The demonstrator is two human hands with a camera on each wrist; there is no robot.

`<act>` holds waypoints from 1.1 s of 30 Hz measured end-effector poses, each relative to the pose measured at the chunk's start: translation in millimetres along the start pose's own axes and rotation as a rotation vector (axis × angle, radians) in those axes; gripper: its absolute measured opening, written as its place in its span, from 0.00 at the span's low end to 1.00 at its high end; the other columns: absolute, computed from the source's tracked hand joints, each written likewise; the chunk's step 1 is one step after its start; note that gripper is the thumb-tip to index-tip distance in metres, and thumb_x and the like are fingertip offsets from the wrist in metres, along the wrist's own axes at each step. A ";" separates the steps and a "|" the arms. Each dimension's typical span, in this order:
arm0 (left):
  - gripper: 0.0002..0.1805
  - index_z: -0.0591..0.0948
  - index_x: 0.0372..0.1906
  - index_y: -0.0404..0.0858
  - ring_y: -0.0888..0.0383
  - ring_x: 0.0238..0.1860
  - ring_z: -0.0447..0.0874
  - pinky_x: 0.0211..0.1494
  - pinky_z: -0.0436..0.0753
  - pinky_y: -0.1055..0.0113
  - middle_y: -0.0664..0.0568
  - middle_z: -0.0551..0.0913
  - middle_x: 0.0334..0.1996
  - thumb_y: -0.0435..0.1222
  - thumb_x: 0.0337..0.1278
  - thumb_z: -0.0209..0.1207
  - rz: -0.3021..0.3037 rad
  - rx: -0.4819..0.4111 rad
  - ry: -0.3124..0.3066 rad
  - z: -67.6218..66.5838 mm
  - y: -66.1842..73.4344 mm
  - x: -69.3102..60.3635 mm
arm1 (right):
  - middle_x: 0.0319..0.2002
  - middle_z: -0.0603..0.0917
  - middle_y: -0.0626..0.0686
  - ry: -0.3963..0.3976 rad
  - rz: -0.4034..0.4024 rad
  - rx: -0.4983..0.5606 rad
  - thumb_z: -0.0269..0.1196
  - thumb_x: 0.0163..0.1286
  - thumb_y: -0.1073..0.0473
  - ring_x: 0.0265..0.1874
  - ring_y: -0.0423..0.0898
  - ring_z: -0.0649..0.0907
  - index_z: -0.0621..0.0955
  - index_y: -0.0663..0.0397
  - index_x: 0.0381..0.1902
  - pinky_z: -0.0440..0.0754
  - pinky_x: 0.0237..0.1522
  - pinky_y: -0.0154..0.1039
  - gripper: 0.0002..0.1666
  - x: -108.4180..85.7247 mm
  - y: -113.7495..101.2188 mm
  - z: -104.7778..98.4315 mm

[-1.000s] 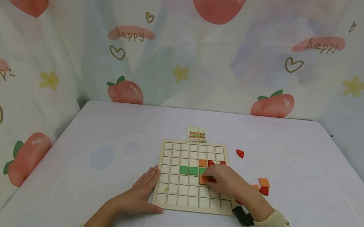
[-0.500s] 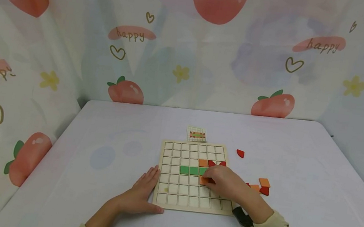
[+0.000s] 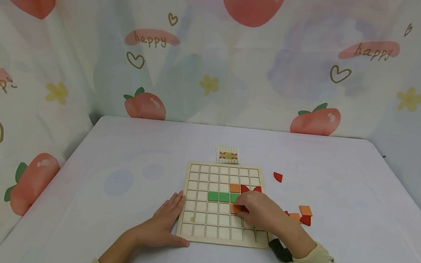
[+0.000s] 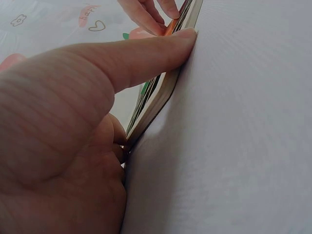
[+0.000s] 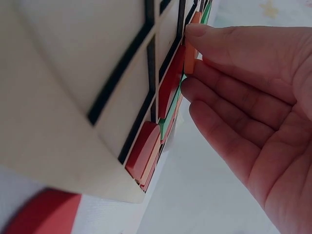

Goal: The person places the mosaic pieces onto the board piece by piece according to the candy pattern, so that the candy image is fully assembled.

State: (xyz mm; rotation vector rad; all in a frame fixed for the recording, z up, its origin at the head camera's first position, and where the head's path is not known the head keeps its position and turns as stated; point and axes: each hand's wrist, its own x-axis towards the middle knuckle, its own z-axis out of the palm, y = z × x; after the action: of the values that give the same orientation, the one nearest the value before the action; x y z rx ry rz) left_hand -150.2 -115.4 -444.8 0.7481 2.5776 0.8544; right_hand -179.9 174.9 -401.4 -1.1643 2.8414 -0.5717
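Note:
A pale wooden grid board (image 3: 204, 231) lies on the table, with green square tiles (image 3: 223, 197) in a row and red curved pieces (image 3: 244, 189) near its right side. My right hand (image 3: 261, 210) pinches an orange square tile (image 5: 190, 56) between thumb and fingers, at a cell just in front of the green row. In the right wrist view, red pieces (image 5: 143, 151) sit in cells beside it. My left hand (image 3: 161, 223) rests at the board's left front corner, fingers extended along the left edge and thumb (image 4: 161, 53) against the front edge.
A small pattern card (image 3: 227, 155) lies behind the board. Right of the board are loose orange tiles (image 3: 305, 210) and red pieces (image 3: 305, 220). One red piece (image 3: 277, 177) lies farther back. A printed cloth (image 3: 234, 76) hangs behind the table.
My right hand has shifted very slightly at the same cell, covering the red piece beside the orange tile more and uncovering some loose pieces. My left hand stays in place.

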 end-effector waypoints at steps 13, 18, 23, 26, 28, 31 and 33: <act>0.61 0.42 0.71 0.32 0.52 0.70 0.28 0.68 0.39 0.51 0.44 0.36 0.72 0.58 0.42 0.64 0.002 -0.013 0.005 -1.2 1.2 0.4 | 0.27 0.81 0.44 -0.007 0.004 -0.003 0.68 0.54 0.66 0.27 0.38 0.76 0.84 0.55 0.30 0.78 0.32 0.33 0.05 1.0 0.9 -0.1; 0.61 0.42 0.71 0.32 0.52 0.70 0.28 0.68 0.40 0.51 0.44 0.36 0.72 0.58 0.41 0.64 0.008 -0.015 0.006 -0.3 0.1 0.3 | 0.26 0.80 0.44 -0.007 0.001 0.007 0.68 0.54 0.66 0.26 0.38 0.75 0.83 0.55 0.28 0.77 0.31 0.32 0.04 0.9 0.9 0.7; 0.61 0.42 0.71 0.31 0.51 0.70 0.28 0.68 0.40 0.51 0.44 0.36 0.72 0.58 0.42 0.64 0.012 -0.012 0.005 -0.2 -0.2 -0.6 | 0.25 0.79 0.44 -0.007 -0.002 0.009 0.68 0.54 0.66 0.25 0.38 0.74 0.83 0.54 0.27 0.76 0.30 0.31 0.04 1.0 1.2 1.4; 0.61 0.42 0.71 0.31 0.51 0.70 0.28 0.68 0.40 0.51 0.44 0.36 0.72 0.57 0.42 0.64 0.015 -0.012 0.004 -0.6 0.3 -1.0 | 0.25 0.79 0.43 -0.008 -0.004 0.008 0.68 0.54 0.66 0.25 0.37 0.74 0.82 0.54 0.27 0.76 0.29 0.31 0.04 0.9 1.5 1.3; 0.61 0.42 0.71 0.31 0.51 0.70 0.28 0.68 0.40 0.51 0.44 0.36 0.72 0.57 0.42 0.64 0.016 -0.012 0.005 -0.8 0.5 -1.3 | 0.24 0.78 0.43 -0.007 -0.007 0.010 0.68 0.54 0.67 0.24 0.37 0.73 0.82 0.54 0.26 0.76 0.29 0.31 0.05 0.9 1.5 1.1; 0.61 0.42 0.71 0.31 0.51 0.70 0.28 0.68 0.40 0.51 0.44 0.36 0.72 0.57 0.42 0.64 0.018 -0.010 0.006 -1.1 0.8 -1.5 | 0.23 0.77 0.42 -0.004 -0.013 0.016 0.67 0.54 0.68 0.23 0.37 0.72 0.81 0.53 0.25 0.74 0.28 0.30 0.06 0.7 1.5 0.8; 0.61 0.42 0.71 0.31 0.51 0.70 0.28 0.68 0.40 0.51 0.44 0.36 0.72 0.57 0.42 0.64 0.017 -0.010 0.006 -1.2 1.0 -1.6 | 0.22 0.76 0.41 -0.001 -0.018 0.020 0.67 0.54 0.69 0.23 0.37 0.72 0.81 0.53 0.24 0.74 0.27 0.30 0.06 0.6 1.8 0.7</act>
State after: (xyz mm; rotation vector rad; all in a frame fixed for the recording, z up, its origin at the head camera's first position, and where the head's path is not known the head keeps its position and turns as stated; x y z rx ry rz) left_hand -149.1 -116.2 -443.0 0.7669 2.5739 0.8757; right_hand -181.4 175.4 -402.6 -1.1881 2.8206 -0.5987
